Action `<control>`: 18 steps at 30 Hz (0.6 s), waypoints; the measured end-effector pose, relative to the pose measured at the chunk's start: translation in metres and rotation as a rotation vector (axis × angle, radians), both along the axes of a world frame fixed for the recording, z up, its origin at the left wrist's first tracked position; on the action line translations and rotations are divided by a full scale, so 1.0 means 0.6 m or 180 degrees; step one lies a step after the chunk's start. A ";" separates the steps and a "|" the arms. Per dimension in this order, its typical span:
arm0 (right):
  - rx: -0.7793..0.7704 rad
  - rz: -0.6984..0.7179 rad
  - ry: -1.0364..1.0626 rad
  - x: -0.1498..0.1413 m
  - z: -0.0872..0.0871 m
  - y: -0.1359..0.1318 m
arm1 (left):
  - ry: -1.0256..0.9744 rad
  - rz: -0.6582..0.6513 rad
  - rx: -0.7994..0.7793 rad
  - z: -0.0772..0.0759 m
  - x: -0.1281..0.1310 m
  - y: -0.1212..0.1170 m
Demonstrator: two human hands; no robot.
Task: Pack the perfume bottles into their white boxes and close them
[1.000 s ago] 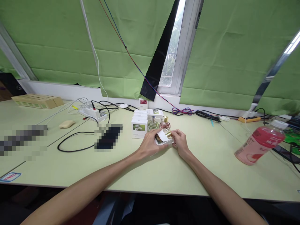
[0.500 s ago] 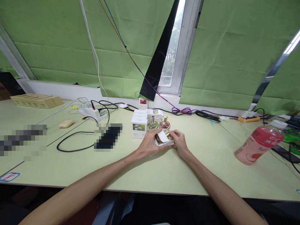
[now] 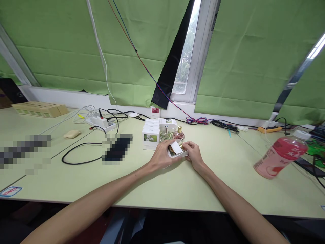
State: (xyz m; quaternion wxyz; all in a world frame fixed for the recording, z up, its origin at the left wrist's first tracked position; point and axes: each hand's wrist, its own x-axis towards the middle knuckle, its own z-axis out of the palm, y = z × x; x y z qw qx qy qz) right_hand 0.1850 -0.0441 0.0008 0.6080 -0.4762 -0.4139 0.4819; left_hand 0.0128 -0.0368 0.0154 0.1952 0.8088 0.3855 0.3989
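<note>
My left hand (image 3: 161, 156) is wrapped round a small white perfume box (image 3: 175, 147) that lies tilted with a flap raised. In the box's open end sits a perfume bottle (image 3: 181, 146) with a gold cap, mostly hidden by the flap and fingers. The fingers of my right hand (image 3: 194, 154) are closed on the bottle's cap end, touching the box's edge. Just behind stand a perfume bottle with a silver cap (image 3: 166, 135) and a pink perfume bottle with a gold cap (image 3: 178, 134). White flower-print boxes (image 3: 150, 138) stand in a row beside them.
A pink drink bottle (image 3: 281, 154) stands at the right. On the left are a power strip (image 3: 99, 121), a black cable loop (image 3: 76, 163), a cream case (image 3: 72, 134) and a row of tan boxes (image 3: 39, 109). Bundled cables (image 3: 224, 125) run along the wall.
My right fingers have shifted slightly left with the gold-capped bottle, which sits a little deeper in the box. My left hand has barely moved.
</note>
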 end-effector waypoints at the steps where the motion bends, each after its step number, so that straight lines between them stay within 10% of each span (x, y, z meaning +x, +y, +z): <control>1: -0.0001 0.0016 -0.0007 0.000 0.000 0.000 | -0.0011 -0.0028 0.0012 0.000 0.000 0.000; 18: -0.0072 0.0213 -0.0122 0.006 0.000 0.000 | -0.0023 -0.0148 0.0015 0.007 0.000 -0.004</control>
